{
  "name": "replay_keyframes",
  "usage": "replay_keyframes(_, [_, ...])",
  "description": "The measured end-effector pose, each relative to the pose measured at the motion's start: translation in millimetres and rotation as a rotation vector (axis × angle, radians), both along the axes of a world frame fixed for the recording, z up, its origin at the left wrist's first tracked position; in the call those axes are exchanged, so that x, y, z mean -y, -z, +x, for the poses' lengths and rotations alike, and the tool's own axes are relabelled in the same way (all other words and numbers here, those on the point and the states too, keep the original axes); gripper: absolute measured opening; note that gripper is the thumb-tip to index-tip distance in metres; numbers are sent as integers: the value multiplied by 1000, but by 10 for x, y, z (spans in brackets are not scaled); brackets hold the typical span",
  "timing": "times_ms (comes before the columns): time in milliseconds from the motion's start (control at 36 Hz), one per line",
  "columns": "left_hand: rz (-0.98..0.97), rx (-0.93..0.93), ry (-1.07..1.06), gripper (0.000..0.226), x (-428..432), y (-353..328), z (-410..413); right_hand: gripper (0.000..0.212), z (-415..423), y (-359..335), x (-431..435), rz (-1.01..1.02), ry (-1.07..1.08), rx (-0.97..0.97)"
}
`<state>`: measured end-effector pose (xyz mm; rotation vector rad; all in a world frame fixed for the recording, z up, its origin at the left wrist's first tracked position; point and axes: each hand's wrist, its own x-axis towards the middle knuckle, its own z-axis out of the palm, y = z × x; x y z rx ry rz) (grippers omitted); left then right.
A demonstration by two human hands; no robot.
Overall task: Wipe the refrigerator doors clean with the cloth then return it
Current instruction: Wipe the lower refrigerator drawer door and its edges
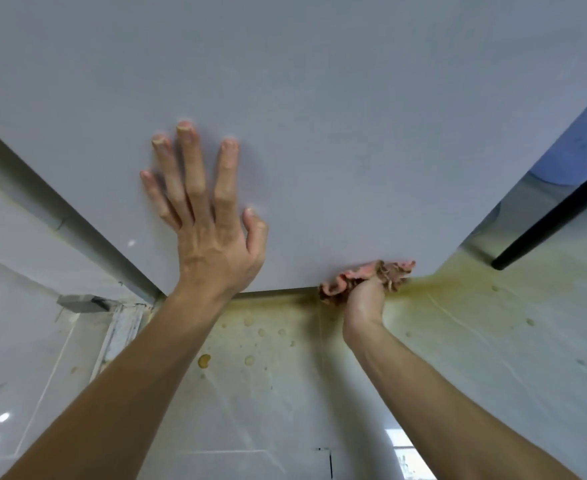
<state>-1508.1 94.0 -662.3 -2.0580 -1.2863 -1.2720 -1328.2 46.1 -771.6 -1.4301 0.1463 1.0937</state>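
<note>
refrigerator door (319, 98): plain pale grey
cloth (361, 275): pink with brown patches
floor (458, 358) below the door: glossy pale tile, yellowish stains and spots

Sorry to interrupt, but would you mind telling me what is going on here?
A person is cleaning the grey refrigerator door. The left hand rests flat on the door, fingers straight and spread, as if to steady it. The right hand grips a bunched pink cloth against the door's bottom edge. The floor below shows yellowish stains and droplets.
</note>
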Motion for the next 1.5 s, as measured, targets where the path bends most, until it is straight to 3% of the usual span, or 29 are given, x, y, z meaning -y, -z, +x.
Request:
replay_keyframes(111, [3,-10,-2,87,16,-16,-54,27,444,8,-20,-79,23,337])
replay_keyframes(194, [5,-33,1,86,41,-42,-79,23,537,68,-42,-139,75,442])
replay_keyframes(306, [21,-42,40,85,37,-30,-163,42,79,23,-79,-159,50,540])
replay_keyframes(389, [34,-37,60,87,21,14,-330,49,-496,78,-71,-109,-82,557])
replay_keyframes(528, [6,-12,26,80,-1,66,-684,51,-1421,-66,-144,-35,-241,396])
replay_keyframes(694, [2,-69,-3,72,-38,97,-906,44,-1584,-38,5,37,-347,475])
replay_keyframes(833, [-9,-60,6,73,-28,110,-872,51,-1256,50,110,68,-222,653])
replay_keyframes(1000, [19,-17,-1,74,-48,145,-823,68,-1241,88,-21,107,-24,733])
replay_keyframes(1139, [32,-24,13,71,-83,161,-891,70,-1716,93,-236,82,20,610])
replay_keyframes(1333, [29,4,61,68,-98,158,-919,63,-2603,11,-257,82,-280,188])
replay_keyframes(1500, [48,11,38,66,-143,112,-1163,55,-2063,55,-153,20,-183,289])
